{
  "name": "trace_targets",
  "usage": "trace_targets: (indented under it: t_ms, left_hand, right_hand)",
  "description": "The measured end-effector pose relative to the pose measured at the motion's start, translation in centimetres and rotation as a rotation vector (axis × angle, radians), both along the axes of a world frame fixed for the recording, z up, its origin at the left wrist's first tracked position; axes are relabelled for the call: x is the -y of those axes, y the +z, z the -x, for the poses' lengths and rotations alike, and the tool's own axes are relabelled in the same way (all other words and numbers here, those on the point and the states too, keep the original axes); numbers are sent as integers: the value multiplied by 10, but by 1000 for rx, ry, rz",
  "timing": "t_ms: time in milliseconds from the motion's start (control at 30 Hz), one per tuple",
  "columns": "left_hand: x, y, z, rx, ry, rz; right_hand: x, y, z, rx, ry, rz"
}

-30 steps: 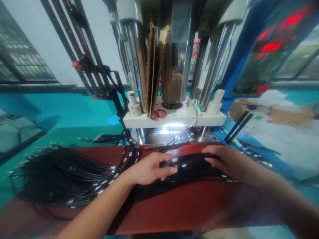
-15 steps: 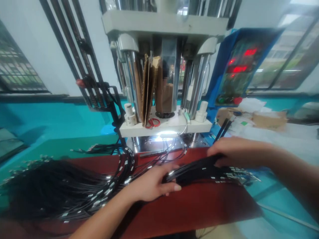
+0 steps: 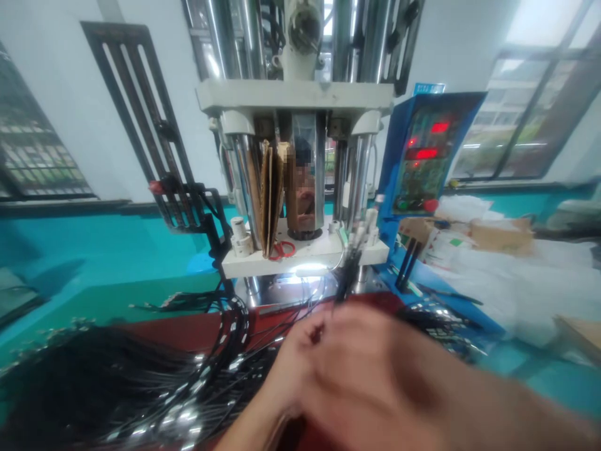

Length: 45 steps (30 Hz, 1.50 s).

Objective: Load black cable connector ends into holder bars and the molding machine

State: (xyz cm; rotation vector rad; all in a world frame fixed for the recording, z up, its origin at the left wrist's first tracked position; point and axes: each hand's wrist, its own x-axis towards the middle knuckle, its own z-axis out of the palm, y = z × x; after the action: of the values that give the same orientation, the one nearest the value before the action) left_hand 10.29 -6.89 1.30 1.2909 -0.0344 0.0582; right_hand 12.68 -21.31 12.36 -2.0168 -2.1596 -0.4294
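A bundle of black cables (image 3: pixel 347 272) rises upright from between my hands, its tips blurred. My left hand (image 3: pixel 297 354) is closed at the bundle's lower part, its fingers partly covered. In front of it, my right hand (image 3: pixel 359 357) is smeared by motion and appears wrapped round the same bundle, which comes out above its knuckles. To the left, a large pile of black cables (image 3: pixel 107 369) with white tags spreads over the dark red board (image 3: pixel 154 335). More tagged cables (image 3: pixel 441 322) lie right of my right hand.
A press with a white lower plate (image 3: pixel 323 255) stands ahead, with red-handled scissors (image 3: pixel 284 249) and folded cardboard (image 3: pixel 268 200) on it. At right are a blue control box (image 3: pixel 417 156) with red displays and white plastic bags (image 3: pixel 535 282). A slotted black bracket (image 3: pixel 141 113) stands left.
My right hand has moved left and nearer the camera, meeting my left hand. The held cables have swung from lying sideways to upright. The view has tilted up slightly.
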Motion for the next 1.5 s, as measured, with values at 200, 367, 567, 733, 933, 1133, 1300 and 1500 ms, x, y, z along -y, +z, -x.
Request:
trace_targets:
  t_ms: [200,367,567,733,933,1133,1300,1500]
  left_hand:
    - [-9,-28,11,6,-72,379]
    - [-9,-22,6,27,-40,351]
    - [-4,-17,3,-21,52,338]
    - [-1,-17,4,-33,68,308]
    - [-1,-20,5,2,125,269]
    - [1,-21,3,-15,137,302]
    - [3,-23,2,-30,125,326]
    - [5,-24,2,-51,158,345]
  right_hand:
    - [25,-57,-6,-499,-195,-138]
    - [24,-56,-46,-963,-542,-374]
    - [7,-52,-71,-1410,-362,-507]
    - [-10,-55,-77,-1576,-190,-542]
    - [-26,-52,-82,-1574,-164,-736]
    - [-31,-49,-82,-1557,-152,-804]
    - [-33,-48,-80,-1597,-145,-747]
    - [-37,-54,-80,-1433,-308,-744]
